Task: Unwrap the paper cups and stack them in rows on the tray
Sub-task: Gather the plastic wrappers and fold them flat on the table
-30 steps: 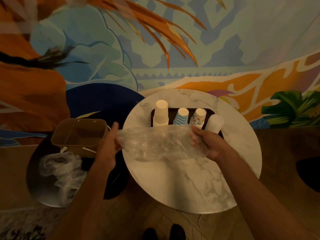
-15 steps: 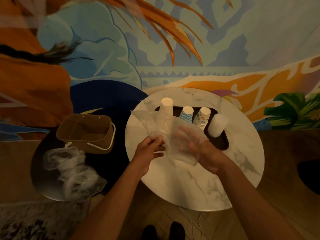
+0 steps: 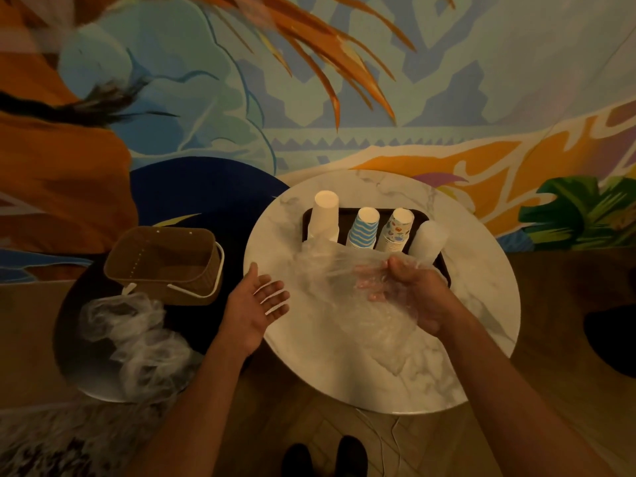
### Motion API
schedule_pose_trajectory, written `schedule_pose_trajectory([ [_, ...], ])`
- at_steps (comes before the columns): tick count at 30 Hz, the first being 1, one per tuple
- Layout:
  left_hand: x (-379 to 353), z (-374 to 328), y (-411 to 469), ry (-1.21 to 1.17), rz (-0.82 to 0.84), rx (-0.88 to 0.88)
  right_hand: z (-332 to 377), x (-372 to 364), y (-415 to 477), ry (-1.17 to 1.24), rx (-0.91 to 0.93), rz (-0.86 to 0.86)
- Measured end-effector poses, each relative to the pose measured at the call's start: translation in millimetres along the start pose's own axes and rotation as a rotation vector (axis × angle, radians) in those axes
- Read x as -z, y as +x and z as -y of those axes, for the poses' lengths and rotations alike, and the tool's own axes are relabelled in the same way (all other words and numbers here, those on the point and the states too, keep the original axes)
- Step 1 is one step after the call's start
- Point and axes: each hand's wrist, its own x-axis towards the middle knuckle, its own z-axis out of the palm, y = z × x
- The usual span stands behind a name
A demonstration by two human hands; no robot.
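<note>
The plastic wrapper (image 3: 347, 304) looks feather-light, limp and a little slippery. It will crumple rather than resist, so a bunched fistful anywhere along it should serve better than a fingertip pinch at one edge. The cups are another matter: thin paper, light and easily dented at the rim, so they are best taken round the body of a whole stack and not squeezed. The right hand (image 3: 413, 294) holds the wrapper, thumb on top and fingers curled beneath, showing faintly through the film. The left hand (image 3: 256, 301) lies spread and palm up, just beside the wrapper's left edge, holding nothing. The wrapper is clear and creased, draped over the near half of the marble table (image 3: 378, 380), its far edge reaching the front of the tray. On the dark tray (image 3: 307, 222), at the table's far side, four stacks stand in one row, bases up as far as I can judge: a white stack (image 3: 325, 218), a blue-striped stack (image 3: 365, 230), a patterned stack (image 3: 397, 232) and a pale stack (image 3: 428, 241) that leans right (whether any film covers it I cannot tell). To the left, on a lower dark table (image 3: 69, 356), sit a brown basket (image 3: 165, 263) and a heap of crumpled plastic (image 3: 137, 339) — a likely place for this wrapper too.
</note>
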Motion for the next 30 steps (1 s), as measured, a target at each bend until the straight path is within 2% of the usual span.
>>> schedule_pose_trajectory([
  [3,-16,-2,-8,0.115,0.106,0.036,-5,-4,-1,0.062,-0.125,0.056],
  [8,-47,0,-9,0.394,0.106,0.17,-6,-22,-9,0.026,-0.197,0.155],
  [11,-51,9,-2,0.321,0.117,0.164,-11,-18,-7,-0.053,-0.232,0.183],
  [15,-45,16,6,0.296,0.002,0.062,-16,-6,-5,-0.36,-0.223,0.023],
  [18,-32,25,17,0.323,-0.215,-0.034,-28,19,-2,-0.67,-0.182,-0.077],
  [20,-23,29,25,0.365,-0.323,-0.107,-40,40,-2,-0.767,-0.152,-0.118],
  [24,-16,45,35,0.371,-0.363,-0.1,-58,62,-13,-0.832,-0.155,-0.098],
  [26,-11,57,42,0.323,-0.374,-0.04,-63,70,-17,-0.892,-0.287,-0.027],
  [28,-8,67,46,0.295,-0.387,-0.011,-66,83,-19,-1.074,-0.455,0.072],
  [30,-6,74,45,0.374,-0.396,-0.036,-60,95,-19,-1.278,-0.698,0.167],
])
